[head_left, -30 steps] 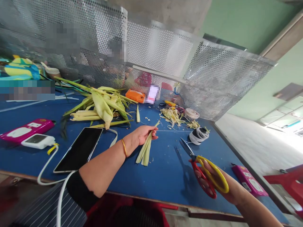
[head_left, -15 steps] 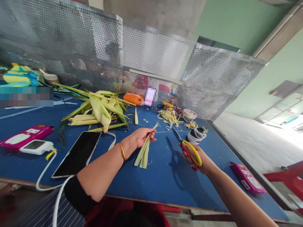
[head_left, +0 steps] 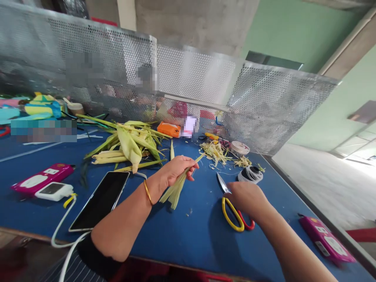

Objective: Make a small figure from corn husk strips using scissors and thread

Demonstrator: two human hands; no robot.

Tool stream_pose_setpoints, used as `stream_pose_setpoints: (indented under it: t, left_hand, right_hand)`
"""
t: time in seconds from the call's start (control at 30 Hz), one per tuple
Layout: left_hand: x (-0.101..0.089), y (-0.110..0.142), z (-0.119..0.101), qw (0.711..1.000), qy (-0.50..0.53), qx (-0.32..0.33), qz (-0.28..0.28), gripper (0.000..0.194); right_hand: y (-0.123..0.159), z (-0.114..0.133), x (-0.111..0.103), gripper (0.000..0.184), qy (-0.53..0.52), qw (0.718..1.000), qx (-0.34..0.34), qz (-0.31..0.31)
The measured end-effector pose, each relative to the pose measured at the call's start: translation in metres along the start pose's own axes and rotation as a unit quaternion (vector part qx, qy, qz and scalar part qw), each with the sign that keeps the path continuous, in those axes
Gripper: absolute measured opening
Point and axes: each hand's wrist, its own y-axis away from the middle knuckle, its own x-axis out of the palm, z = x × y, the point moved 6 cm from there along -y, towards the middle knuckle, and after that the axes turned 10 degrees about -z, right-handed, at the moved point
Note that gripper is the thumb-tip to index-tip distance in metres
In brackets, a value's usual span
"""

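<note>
My left hand [head_left: 181, 167] is closed on a bundle of pale green corn husk strips [head_left: 175, 192], pinched near the narrow end, with the wide ends fanning toward me. Scissors [head_left: 225, 214] with one yellow and one red handle loop lie on or just above the blue table, blades pointing away. Over their middle is my right hand [head_left: 246, 197], back upward and outside the loops; its fingers are mostly hidden, so whether it grips them cannot be told. A spool of white string [head_left: 250, 174] stands just beyond that hand, with husk scraps [head_left: 216, 152] behind.
A heap of corn husks [head_left: 129, 147] lies at the back left. Nearer are a phone [head_left: 101, 201], a white cabled device [head_left: 54, 190] and a pink pack [head_left: 44, 180]. Another pink pack [head_left: 326, 239] is at right. Behind are an orange pack [head_left: 169, 129], a tape roll [head_left: 240, 148] and a perforated metal screen [head_left: 194, 74].
My right hand has come out of the scissors' loops, and the scissors have been lowered toward the table, handles toward me. My left hand still holds the husk strips, now turned more palm-down.
</note>
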Motion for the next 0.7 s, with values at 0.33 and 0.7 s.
stream_pose_setpoints:
  t: [0.33, 0.7]
  left_hand:
    - [0.0, -0.002, 0.001, 0.999, 0.024, -0.018, 0.021, 0.012]
    - [-0.011, -0.012, 0.016, 0.99, -0.053, 0.054, -0.123, 0.02]
  right_hand:
    - [-0.067, 0.066, 0.026, 0.027, -0.672, 0.737, -0.041, -0.069]
    - [-0.061, 0.049, 0.031, 0.036, -0.735, 0.673, 0.075, -0.027]
